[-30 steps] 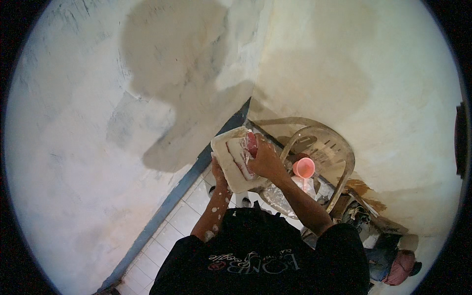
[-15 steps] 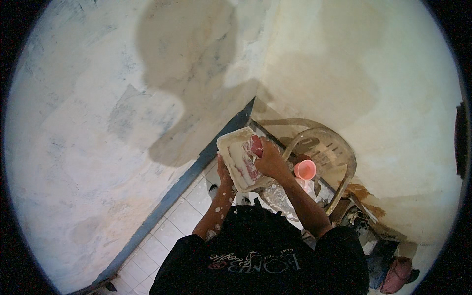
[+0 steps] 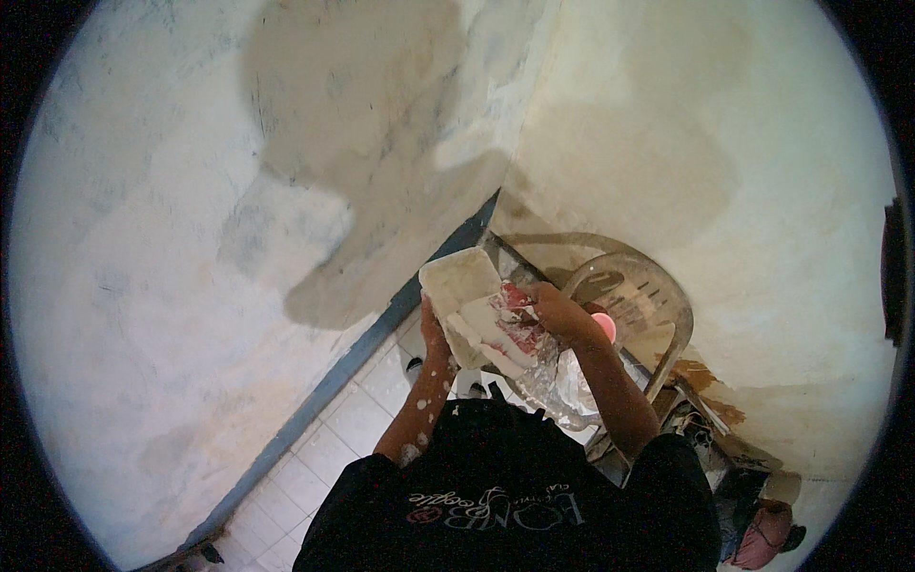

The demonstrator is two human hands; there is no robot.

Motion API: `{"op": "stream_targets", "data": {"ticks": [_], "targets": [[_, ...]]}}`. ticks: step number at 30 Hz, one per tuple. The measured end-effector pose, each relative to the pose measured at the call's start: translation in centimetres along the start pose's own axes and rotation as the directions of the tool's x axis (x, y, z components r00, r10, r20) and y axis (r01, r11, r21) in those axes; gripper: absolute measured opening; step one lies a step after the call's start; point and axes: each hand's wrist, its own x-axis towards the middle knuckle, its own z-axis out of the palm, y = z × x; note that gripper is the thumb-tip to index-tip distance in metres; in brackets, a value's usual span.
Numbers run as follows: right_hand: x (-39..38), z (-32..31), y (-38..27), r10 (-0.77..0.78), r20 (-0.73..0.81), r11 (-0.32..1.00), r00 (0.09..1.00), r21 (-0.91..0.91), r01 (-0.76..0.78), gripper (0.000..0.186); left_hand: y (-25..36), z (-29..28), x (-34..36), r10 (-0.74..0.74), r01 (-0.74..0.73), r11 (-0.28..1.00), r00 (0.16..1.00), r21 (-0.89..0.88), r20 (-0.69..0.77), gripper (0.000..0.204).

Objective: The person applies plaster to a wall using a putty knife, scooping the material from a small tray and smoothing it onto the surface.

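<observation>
A rectangular off-white tub (image 3: pixel 462 276), smeared inside with white paste, is tilted in front of my chest. My left hand (image 3: pixel 433 332) is closed on its left side, the fingers partly hidden behind it. In my right hand (image 3: pixel 557 311) is a wide red putty spreader (image 3: pixel 520 334), gripped at its upper end. A thick strip of white paste (image 3: pixel 498 334) runs along the spreader's left edge, over the tub's right side. White spatters mark my left forearm.
A plastic armchair (image 3: pixel 679 310) stands in the corner on the right, with a pink cup (image 3: pixel 604 326) by my right forearm. Patchy walls (image 3: pixel 143 238) meet ahead, one with a blue band (image 3: pixel 324 396) at its base. Bags (image 3: pixel 765 536) lie at the lower right.
My right hand has moved right with the spreader, from inside the tub to its right side. A strip of paste now shows along the spreader's edge. The left hand stays nearly in place.
</observation>
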Motion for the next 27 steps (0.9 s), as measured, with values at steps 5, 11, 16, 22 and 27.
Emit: {"op": "stream_targets", "data": {"ticks": [5,11,16,22,27], "targets": [[-1.5,1.1,-3.2,-0.065,-0.011,0.984,0.998,0.163,0.066,0.019,1.8,-0.2,-2.5,0.009,-0.008,1.0,0.998,-0.018,0.057,0.068],[-1.7,2.6,-7.1,-0.04,-0.099,0.672,0.994,0.734,0.1,0.028,4.0,0.2,-4.0,0.052,-0.032,0.995,0.974,-0.095,0.22,0.063],[-1.0,2.5,-7.2,-0.225,-0.104,0.576,0.969,0.788,0.218,0.025,5.7,1.2,-4.6,0.139,-0.136,0.99,0.982,-0.037,0.127,0.065],[-0.7,3.5,-8.3,-0.426,-0.266,0.883,0.865,0.087,0.461,0.025,6.1,3.6,-3.1,0.077,-0.082,0.997,0.957,0.007,0.28,0.064],[0.9,2.8,-6.8,-0.347,-0.257,0.92,0.902,0.096,0.381,0.025,5.9,5.5,-1.6,0.032,-0.045,0.998,0.967,0.045,0.253,0.063]]}}
